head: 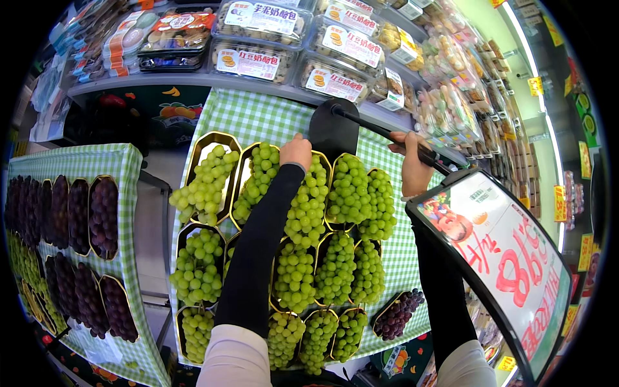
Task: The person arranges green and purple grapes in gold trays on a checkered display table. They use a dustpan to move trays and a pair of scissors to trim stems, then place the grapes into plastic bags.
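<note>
My left hand (296,152) reaches to the far edge of the green grapes (307,208), at the top of a gold-rimmed tray; its fingers are partly hidden, so its hold cannot be told. My right hand (412,162) grips the black pole (377,129) of a price sign stand. A framed price sign (498,266) with red handwriting tilts at the right, at the pole's near end. The stand's flat black base (333,126) lies over the green checked cloth (261,113) behind the trays. Green grapes in gold-rimmed trays fill several rows; one dark bunch (399,314) lies at the near right.
A second checked table (129,193) at the left bears dark grapes (103,217) and green ones, across a gap. A shelf edge (193,83) with clear boxes of buns (251,63) borders the far side. More packed goods (447,116) line the right.
</note>
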Available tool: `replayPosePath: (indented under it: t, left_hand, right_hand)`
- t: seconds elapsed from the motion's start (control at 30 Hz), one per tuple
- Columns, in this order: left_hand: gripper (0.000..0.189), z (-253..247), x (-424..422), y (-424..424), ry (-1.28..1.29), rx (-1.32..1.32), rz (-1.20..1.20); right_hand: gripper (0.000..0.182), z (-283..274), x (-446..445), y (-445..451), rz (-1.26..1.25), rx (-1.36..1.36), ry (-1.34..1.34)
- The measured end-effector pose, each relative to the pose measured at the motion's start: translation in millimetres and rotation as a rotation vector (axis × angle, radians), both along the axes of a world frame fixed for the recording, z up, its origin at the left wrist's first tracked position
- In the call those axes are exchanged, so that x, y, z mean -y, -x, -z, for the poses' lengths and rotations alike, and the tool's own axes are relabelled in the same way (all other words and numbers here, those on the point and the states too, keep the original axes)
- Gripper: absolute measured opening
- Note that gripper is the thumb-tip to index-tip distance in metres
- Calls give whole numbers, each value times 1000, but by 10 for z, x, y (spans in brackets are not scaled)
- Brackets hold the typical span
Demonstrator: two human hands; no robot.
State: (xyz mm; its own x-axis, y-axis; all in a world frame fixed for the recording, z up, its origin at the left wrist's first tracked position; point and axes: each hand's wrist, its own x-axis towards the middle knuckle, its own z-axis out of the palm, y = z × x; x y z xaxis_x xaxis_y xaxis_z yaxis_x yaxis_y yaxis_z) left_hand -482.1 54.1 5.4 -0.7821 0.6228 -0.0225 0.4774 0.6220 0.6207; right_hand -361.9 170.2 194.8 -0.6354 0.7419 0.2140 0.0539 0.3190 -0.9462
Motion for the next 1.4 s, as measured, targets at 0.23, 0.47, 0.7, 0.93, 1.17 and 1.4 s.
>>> replayPosePath:
  t: [0.23,0.47,0.7,0.93,1.17,1.4]
  left_hand:
    - [8,-60,-7,16,-17,-22,2]
    - [11,-97,15,32,4,-36,27]
    - [9,-61,19,68,10,5,-2]
    - [8,122,-80,33,-10,45,-37]
    - [8,181,-122,80,-37,80,-49]
    - [8,131,-140,106,-38,82,-62]
  right_hand:
    - [26,-24,-23,161,75,31,77]
    - [26,58,31,353,31,99,93]
    - [27,37,-46,853,28,337,201]
    - [21,269,-104,1295,37,399,67]
    - [27,159,-268,1277,-16,426,80]
    - [33,138,-302,1219,24,414,70]
